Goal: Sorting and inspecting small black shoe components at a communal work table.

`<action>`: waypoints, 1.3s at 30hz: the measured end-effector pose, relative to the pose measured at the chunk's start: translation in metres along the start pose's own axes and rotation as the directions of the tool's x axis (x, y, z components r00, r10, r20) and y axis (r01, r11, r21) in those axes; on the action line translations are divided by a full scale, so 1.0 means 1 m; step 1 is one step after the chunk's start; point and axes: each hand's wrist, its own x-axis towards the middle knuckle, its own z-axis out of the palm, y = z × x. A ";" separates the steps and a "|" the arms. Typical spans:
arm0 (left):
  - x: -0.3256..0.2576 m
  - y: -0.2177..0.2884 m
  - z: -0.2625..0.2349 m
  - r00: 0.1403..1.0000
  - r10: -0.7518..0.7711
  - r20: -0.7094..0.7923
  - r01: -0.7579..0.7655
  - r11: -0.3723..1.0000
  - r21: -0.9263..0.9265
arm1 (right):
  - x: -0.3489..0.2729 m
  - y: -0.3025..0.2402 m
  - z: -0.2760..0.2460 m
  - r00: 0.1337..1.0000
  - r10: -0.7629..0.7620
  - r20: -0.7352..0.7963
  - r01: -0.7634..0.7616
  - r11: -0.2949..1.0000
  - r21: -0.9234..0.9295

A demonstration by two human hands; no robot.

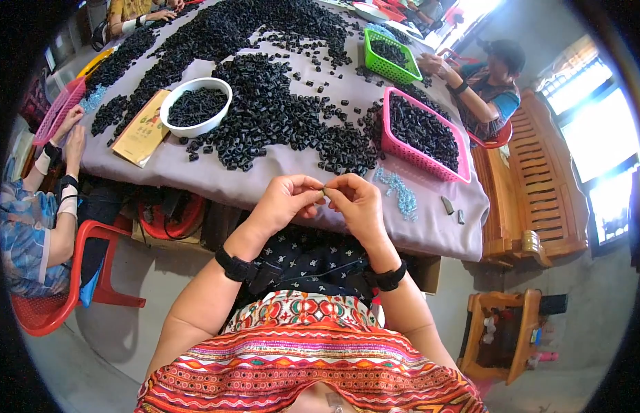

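Head view: I count 2 pink baskets, one at the table's right (424, 138) filled with small black parts and a second (58, 110) at the far left edge, plus 1 green basket (390, 58) farther back, also holding black parts. There is 1 white bowl (195, 105) of the same parts, resting partly on 1 yellow booklet (140, 131). The loose black parts (265, 103) spread over the grey tablecloth (196, 168) are far too many for me to count. I see 1 small heap of pale blue pieces (399, 193) near the front right, and 2 dark bits (453, 210) lying apart beyond it.

My left hand (284, 203) and right hand (359, 204) meet just over the table's near edge. Both are curled nearly shut, thumbs and forefingers pinched together on 1 small dark piece (325, 191) held between them; the other fingers are folded in. The piece is too small for me to tell its shape. Each wrist wears a black band.

I see 3 other people: one seated at my left on a red chair (58, 289), one at the right side of the table, one at the far left corner.

The cloth's front edge hangs right below my hands. Bare cloth lies between my hands and the black heap, and more toward the front right corner. A wooden bench (540, 179) stands close to the table's right side.
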 end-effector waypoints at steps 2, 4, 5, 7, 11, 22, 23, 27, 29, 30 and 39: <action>-0.001 0.001 0.001 0.998 -0.044 0.045 0.043 0.999 0.015 | 0.000 0.001 -0.001 1.000 -0.001 0.002 0.001 1.000 0.013; 0.000 0.000 0.001 0.997 -0.064 0.052 0.065 0.998 -0.003 | -0.001 0.003 -0.001 1.000 -0.002 0.003 0.002 1.000 0.026; -0.001 0.000 0.001 0.997 -0.063 0.052 0.064 0.998 -0.003 | -0.002 0.004 0.000 0.999 -0.039 0.001 0.039 0.999 0.001; -0.002 0.001 0.002 0.998 -0.061 0.032 0.062 0.997 -0.037 | 0.000 0.006 0.000 0.997 -0.077 -0.002 0.077 0.997 -0.024; 0.000 0.001 0.000 0.999 -0.044 0.009 0.044 0.999 -0.029 | 0.003 0.006 0.001 0.988 -0.148 0.053 0.150 0.988 -0.041; 0.008 -0.008 -0.010 0.986 0.057 -0.158 -0.060 0.998 -0.014 | 0.070 0.029 0.006 0.909 -0.378 0.177 0.357 0.484 -0.799; 0.009 -0.008 -0.010 0.986 0.061 -0.155 -0.066 0.997 -0.028 | 0.072 0.030 0.006 0.910 -0.375 0.178 0.354 0.474 -0.807; 0.011 -0.011 -0.012 0.982 0.058 -0.179 -0.065 0.997 -0.032 | 0.068 0.025 -0.001 0.896 -0.420 0.142 0.390 0.594 -0.704; 0.009 -0.010 -0.012 0.985 0.049 -0.165 -0.052 0.999 -0.014 | 0.057 0.008 -0.004 0.943 -0.312 0.117 0.319 0.746 -0.585; 0.009 -0.009 -0.011 0.986 0.049 -0.162 -0.052 0.999 -0.015 | 0.051 -0.002 -0.006 0.976 -0.197 0.096 0.219 0.865 -0.452; 0.007 -0.014 -0.006 0.990 0.063 -0.125 -0.063 0.998 0.004 | 0.030 -0.015 -0.007 0.932 -0.295 0.212 0.358 0.850 -0.387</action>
